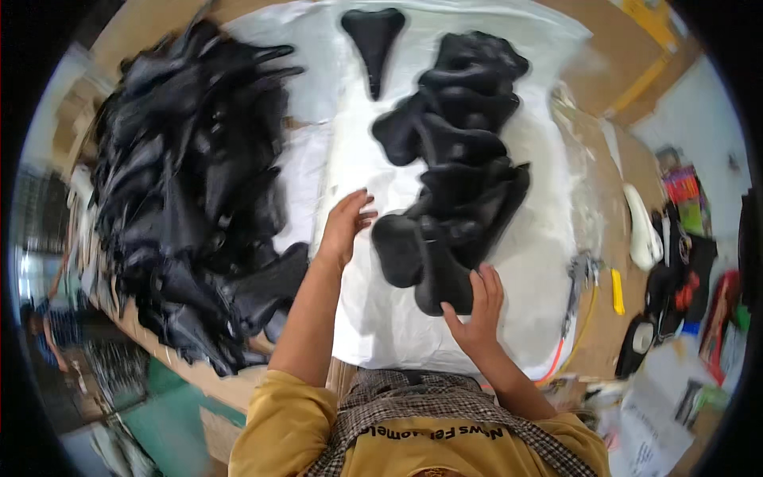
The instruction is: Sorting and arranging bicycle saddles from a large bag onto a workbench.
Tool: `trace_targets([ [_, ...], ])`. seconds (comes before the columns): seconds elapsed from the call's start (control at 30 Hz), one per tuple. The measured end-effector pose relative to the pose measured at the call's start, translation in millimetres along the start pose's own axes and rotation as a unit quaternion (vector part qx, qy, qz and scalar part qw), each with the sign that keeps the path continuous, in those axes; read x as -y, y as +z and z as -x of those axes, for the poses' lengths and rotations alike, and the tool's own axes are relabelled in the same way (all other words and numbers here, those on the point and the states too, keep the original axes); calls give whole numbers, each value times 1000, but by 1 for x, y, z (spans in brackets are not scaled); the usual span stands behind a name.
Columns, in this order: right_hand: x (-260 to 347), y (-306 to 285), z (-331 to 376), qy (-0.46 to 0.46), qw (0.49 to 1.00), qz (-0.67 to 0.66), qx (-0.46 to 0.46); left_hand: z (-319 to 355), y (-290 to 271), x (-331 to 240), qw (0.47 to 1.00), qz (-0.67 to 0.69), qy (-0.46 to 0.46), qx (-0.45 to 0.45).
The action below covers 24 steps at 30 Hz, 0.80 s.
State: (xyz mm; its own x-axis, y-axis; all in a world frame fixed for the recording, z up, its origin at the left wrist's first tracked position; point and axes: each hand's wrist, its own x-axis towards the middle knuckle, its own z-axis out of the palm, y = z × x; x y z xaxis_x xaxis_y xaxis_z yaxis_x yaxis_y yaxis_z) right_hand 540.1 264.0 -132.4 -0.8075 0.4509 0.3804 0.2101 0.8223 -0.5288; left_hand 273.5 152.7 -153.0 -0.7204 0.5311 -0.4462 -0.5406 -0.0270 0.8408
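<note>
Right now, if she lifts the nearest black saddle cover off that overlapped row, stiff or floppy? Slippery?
Likely semi-stiff: the nearest black cover keeps its moulded saddle shape lying flat, as does the single cover at the far end. Probably light; the row stacks without sagging. Its sheen on the white sheet suggests it may slide. The right hand touches its edge.

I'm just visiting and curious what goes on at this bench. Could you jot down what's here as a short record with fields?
Surface: workbench covered by a white sheet
Left hand: open, palm down on the sheet, holding nothing, beside the row's lower end
Right hand: fingers touching the nearest black saddle-shaped cover
Centre: overlapping row of black covers, running away from the person
Far end: single black cover, lying apart
Left side: big loose heap of black pieces
Right side: yellow-handled tool, white saddle-shaped piece, papers
</note>
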Motion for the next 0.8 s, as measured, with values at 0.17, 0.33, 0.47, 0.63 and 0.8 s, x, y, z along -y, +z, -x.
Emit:
trace_targets([
  [0.17,63,18,11,-202,962,-143,111,140,-125,59,976,45,-18,-210],
  [0.33,125,41,56,-247,885,-180,350,320,-192,167,901,152,-2,-405],
  [0.47,164,64,132,-344,756,-194,523,495,-204,300,766,252,-33,-591],
  [0.63,228,72,246,-356,574,-100,731,654,-136,445,590,416,-83,-687],
  [0.8,273,102,380,-425,475,-106,764,736,-123,516,518,503,-106,-684],
])
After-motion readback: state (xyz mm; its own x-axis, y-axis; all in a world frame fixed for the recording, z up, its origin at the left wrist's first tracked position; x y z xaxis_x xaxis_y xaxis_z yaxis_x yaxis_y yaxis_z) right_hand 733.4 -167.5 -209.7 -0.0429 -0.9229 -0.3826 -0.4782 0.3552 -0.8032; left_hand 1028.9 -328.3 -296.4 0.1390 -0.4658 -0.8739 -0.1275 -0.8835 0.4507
